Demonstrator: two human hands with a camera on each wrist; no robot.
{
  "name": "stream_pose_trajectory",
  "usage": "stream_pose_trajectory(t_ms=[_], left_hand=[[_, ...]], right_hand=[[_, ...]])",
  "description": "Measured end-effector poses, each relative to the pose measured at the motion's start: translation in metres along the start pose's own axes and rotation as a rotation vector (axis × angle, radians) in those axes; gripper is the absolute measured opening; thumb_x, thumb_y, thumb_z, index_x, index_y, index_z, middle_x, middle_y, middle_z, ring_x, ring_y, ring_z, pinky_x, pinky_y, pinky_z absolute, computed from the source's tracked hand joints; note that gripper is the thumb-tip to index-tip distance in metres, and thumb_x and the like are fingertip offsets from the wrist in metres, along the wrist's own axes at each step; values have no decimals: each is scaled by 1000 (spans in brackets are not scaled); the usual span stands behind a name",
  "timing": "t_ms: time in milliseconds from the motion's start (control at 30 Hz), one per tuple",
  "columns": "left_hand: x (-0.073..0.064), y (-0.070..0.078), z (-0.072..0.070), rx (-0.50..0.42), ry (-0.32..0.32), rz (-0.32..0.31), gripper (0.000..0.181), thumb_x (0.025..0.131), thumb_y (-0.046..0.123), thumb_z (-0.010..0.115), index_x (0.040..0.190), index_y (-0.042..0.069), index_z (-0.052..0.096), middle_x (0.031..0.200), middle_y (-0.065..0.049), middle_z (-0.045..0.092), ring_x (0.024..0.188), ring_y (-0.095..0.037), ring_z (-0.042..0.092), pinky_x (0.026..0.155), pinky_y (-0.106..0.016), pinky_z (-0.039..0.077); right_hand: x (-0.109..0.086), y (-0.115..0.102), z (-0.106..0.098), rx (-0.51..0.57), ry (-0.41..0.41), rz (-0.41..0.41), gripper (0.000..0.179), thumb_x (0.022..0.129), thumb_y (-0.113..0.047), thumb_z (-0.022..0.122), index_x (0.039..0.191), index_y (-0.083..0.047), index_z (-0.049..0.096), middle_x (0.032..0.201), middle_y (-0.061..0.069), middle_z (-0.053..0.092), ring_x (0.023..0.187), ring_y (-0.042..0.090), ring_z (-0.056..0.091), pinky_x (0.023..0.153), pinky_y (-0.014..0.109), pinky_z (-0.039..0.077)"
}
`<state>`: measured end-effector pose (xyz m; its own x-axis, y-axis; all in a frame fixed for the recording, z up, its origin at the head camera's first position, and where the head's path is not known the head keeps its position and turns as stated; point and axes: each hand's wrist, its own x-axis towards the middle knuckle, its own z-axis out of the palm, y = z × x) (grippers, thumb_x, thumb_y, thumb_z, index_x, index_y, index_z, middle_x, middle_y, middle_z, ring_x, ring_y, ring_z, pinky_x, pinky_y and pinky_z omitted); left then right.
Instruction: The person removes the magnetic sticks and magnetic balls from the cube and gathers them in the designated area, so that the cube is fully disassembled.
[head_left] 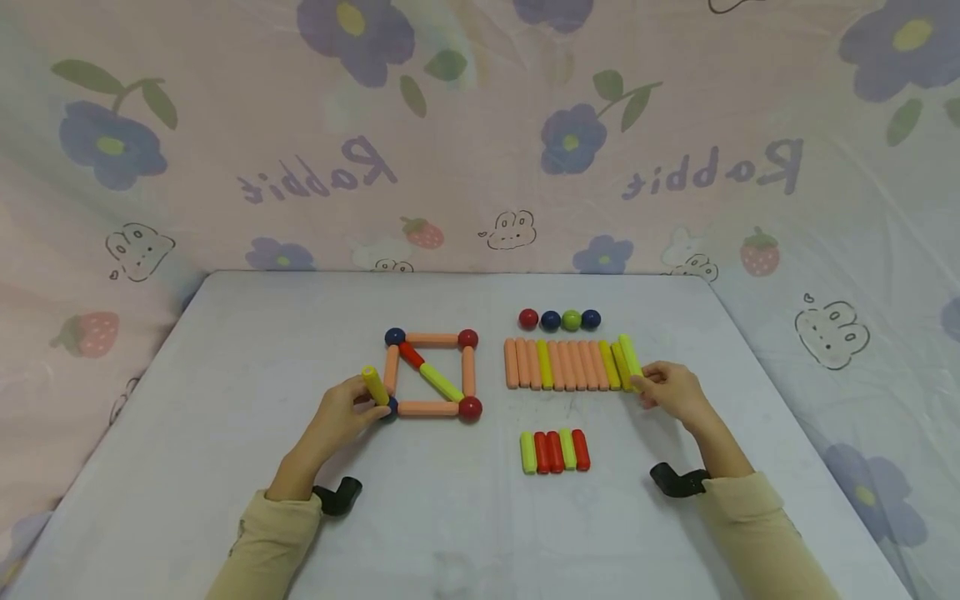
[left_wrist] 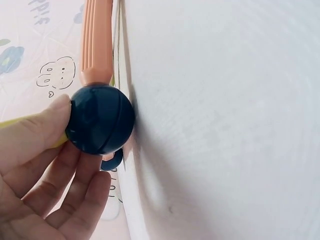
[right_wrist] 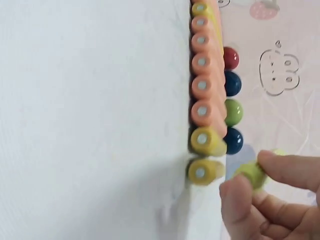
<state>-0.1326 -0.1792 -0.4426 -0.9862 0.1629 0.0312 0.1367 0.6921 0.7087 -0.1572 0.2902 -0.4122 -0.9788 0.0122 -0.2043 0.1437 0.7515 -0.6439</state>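
Note:
At the near-left corner of a square frame of sticks and balls, my left hand (head_left: 347,417) grips the dark blue ball (left_wrist: 101,119) with thumb and fingers. A yellow stick (head_left: 375,386) rises from that ball, leaning left. Orange sticks (head_left: 427,408) form the frame's sides; a red stick (head_left: 411,355) and a lime stick (head_left: 441,382) run diagonally across it to a red ball (head_left: 470,409). My right hand (head_left: 671,390) pinches a yellow-green stick (right_wrist: 252,174) between thumb and fingers, at the right end of a row of sticks.
The row of orange sticks (head_left: 572,365) includes several yellow ones. Behind it stand a red ball (head_left: 528,318), a green ball (head_left: 572,320) and two blue balls. Nearer lie short red and lime sticks (head_left: 555,452). A patterned curtain (head_left: 465,125) borders the white table (head_left: 450,517).

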Motion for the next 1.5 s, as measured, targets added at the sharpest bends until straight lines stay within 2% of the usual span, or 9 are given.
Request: stream_pose_trajectory(t_ms=[167,300,400,567,733,867,1100,1367,1500], left_hand=[[0,0,0,-7,1,10,19,84,5,72,101,-2,67,105,-21,67,108,-41,65,94,-49,56],[0,0,0,-11,4,9,20,84,5,71,102,-3,67,106,-21,68,108,-42,65,95,-50,55],[0,1,-1,-13,0,4,21,85,5,71,104,-3,66,107,-21,68,109,-42,65,96,-51,55],[-1,1,-1,-13,1,2,21,85,5,70,104,-3,66,107,-21,68,109,-41,65,96,-51,54],[-2,2,-2,-14,-2,-7,21,85,5,71,104,-3,66,108,-21,68,110,-41,64,96,-50,54],[-1,2,-1,-18,-4,-6,20,85,5,71,103,-3,67,108,-20,67,110,-41,64,96,-49,55],[-1,3,-2,-26,-2,-7,20,85,5,70,103,-3,66,108,-21,67,111,-41,64,97,-50,54],[-1,1,-1,-31,8,41,18,84,2,70,101,-4,68,105,-19,66,110,-42,63,95,-50,55],[-1,1,-1,-38,4,42,18,84,2,70,101,-4,68,104,-18,66,110,-42,63,95,-49,55]], right_hand=[[9,11,-6,50,-53,96,42,96,-20,57,116,16,52,86,14,70,61,3,64,64,23,56],[16,16,-6,95,-70,147,41,95,-18,58,115,17,53,72,-1,64,57,2,62,60,17,54],[21,18,-5,106,-76,175,41,96,-18,58,116,17,52,68,-6,61,55,1,61,58,16,51],[25,21,-2,143,-84,192,45,96,-17,57,124,16,46,75,-2,62,54,1,61,56,17,54],[26,19,1,126,-82,188,51,97,-20,56,132,15,41,89,11,65,54,2,61,56,19,56],[22,15,0,66,-57,164,52,96,-21,57,131,15,43,93,18,66,56,4,61,58,21,56],[12,-1,5,-23,-5,61,46,95,-21,59,125,13,50,79,8,59,55,8,55,55,23,49],[-3,-35,33,-20,-41,-64,39,93,-19,63,118,9,56,76,10,58,51,11,52,50,22,48],[-9,-49,49,4,-67,-137,33,91,-17,65,114,7,59,74,9,59,53,13,51,50,20,49]])
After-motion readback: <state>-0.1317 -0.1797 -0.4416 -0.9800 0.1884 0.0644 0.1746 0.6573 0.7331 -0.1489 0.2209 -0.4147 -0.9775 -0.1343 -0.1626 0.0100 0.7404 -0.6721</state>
